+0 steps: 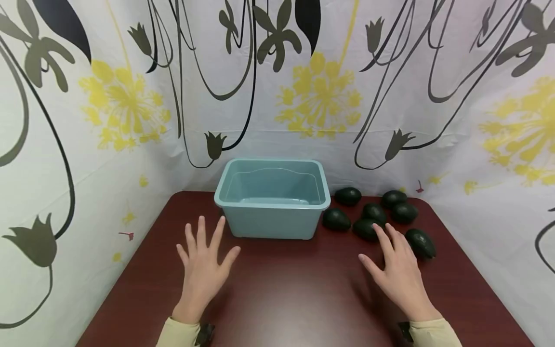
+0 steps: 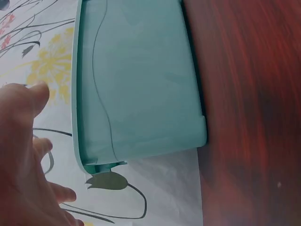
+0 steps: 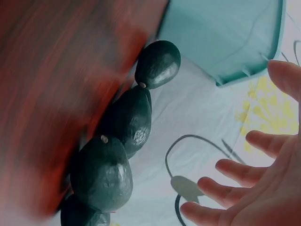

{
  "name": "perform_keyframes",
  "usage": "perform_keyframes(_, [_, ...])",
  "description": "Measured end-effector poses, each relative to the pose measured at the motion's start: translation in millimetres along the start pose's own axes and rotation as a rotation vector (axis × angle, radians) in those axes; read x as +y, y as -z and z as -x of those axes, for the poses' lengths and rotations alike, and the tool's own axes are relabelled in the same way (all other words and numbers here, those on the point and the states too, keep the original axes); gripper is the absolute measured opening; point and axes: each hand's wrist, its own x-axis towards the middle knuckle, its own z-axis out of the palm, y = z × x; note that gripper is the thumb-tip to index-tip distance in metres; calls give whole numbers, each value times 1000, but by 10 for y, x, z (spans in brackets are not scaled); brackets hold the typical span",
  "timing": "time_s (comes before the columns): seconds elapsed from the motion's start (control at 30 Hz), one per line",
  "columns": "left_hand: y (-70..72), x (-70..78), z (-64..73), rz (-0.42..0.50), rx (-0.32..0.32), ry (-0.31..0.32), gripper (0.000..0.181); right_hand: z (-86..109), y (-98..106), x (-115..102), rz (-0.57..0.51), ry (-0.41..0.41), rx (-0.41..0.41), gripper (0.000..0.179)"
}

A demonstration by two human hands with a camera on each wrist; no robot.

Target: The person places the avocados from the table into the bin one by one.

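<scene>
My left hand (image 1: 201,272), my right hand (image 1: 399,274): both empty, fingers extended. Avocados (image 1: 374,212): grouped at the tub's (image 1: 270,222) three o'clock. Possible mishap: rolling, should I nudge one off-centre.

Smooth plastic, glossy wood grain, waxy skin and soft matt creases.
We see a bin (image 1: 270,223) of what looks like moulded plastic, smooth, with a low sheen that brightens along its edges. The tabletop (image 1: 277,279) has a wood-grain look, finely streaked, and its lacquer-like gloss throws back a pale, blurred glare. The avocados (image 3: 101,174) have a waxy, shiny skin; in the right wrist view we make out fine pebbling where the highlights fall. The printed sheet (image 1: 260,115) looks thin and mostly matt, rippled with shallow creases; whether it is cloth or plastic film, we cannot tell. The sleeves (image 1: 178,333) look like matt cloth, lightly wrinkled.
</scene>
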Motion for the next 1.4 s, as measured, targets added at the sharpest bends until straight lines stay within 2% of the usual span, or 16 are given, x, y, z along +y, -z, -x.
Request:
perform_keyframes(0.13, [30,5,-60,52,23,-6,83,-9,46,46,5,33,-15,86])
perform_keyframes(0.37, [2,-15,-202,142,92,-32,81,-55,85,150,12,32,-84,84])
perform_keyframes(0.57, [-21,-97,-396,281,171,-18,73,-66,56,257,33,24,-122,81])
perform_keyframes(0.67, [-37,-148,-472,358,180,13,69,-43,35,310,42,16,-141,81])
perform_keyframes(0.87, [-50,-216,-585,505,149,152,65,-13,9,404,71,-3,-189,81])
perform_keyframes(0.97, [-64,-229,-649,580,148,201,63,-21,23,460,71,-14,-196,80])
perform_keyframes(1.2, [-151,-278,-756,691,138,261,58,-11,80,603,44,-75,-255,81])
perform_keyframes(1.4, [-229,-280,-853,785,102,304,55,34,63,711,44,-82,-288,83])
